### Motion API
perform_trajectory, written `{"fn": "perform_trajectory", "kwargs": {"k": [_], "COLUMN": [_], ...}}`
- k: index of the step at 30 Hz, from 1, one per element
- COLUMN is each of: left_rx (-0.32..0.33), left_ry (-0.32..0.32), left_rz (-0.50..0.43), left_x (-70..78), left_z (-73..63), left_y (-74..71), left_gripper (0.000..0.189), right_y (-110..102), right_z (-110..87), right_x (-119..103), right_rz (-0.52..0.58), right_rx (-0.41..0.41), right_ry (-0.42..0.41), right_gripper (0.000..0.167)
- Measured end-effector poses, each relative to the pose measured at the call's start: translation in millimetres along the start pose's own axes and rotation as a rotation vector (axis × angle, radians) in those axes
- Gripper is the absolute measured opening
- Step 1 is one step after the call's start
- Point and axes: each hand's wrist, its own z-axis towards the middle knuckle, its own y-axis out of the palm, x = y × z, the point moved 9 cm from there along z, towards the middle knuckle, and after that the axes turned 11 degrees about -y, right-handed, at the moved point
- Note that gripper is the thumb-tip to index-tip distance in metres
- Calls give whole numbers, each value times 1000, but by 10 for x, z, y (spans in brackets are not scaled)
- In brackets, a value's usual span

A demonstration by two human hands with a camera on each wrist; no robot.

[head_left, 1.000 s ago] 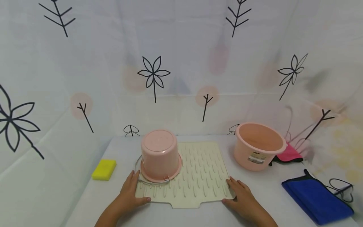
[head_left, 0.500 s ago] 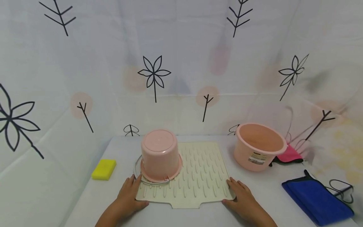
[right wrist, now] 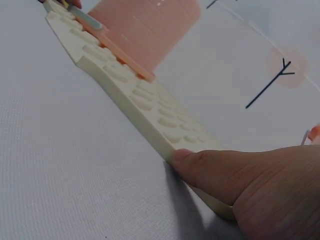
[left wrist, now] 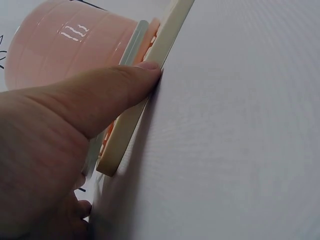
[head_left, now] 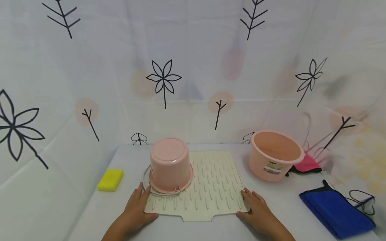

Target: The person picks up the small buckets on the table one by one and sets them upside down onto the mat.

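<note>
A cream ribbed draining board (head_left: 217, 187) lies flat on the table. Upside down on its left part stands a pink bucket (head_left: 170, 164), its grey handle (head_left: 147, 175) lying around the rim. My left hand (head_left: 135, 209) holds the board's near left corner, thumb on the front edge and fingers along the side by the handle. In the left wrist view the thumb (left wrist: 115, 90) presses on the board's edge. At the near right corner my right hand (head_left: 257, 211) holds the board likewise; its thumb (right wrist: 205, 167) lies against the front edge. The right hand's fingertips are hidden in the wrist view.
A yellow sponge (head_left: 110, 180) lies left of the board. To the right stands an upright pink basin (head_left: 272, 164) with a label. Behind it is a pink cloth item (head_left: 309, 164); a folded blue cloth (head_left: 337, 211) with black trim lies at the right edge.
My left hand has shifted slightly, its thumb drawn back to the board's front edge, and the bucket's handle has swung a little outward to the left. The right hand and the board stay put.
</note>
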Motion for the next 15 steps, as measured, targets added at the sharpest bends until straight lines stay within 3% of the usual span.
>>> {"fn": "perform_trajectory", "kwargs": {"k": [3,7,15], "left_rx": [-1,-1,-14], "left_ry": [4,5,-1], "left_rz": [17,36,52], "left_x": [6,8,20], "left_z": [-3,-2,11], "left_y": [5,17,29], "left_gripper": [120,119,118], "right_y": [-15,-98,-433], "right_z": [-13,-34,-68], "right_x": [-10,-102,-257], "right_rz": [10,18,-6], "right_rx": [0,35,153], "right_ry": [20,-19,-83], "right_gripper": [106,102,87]}}
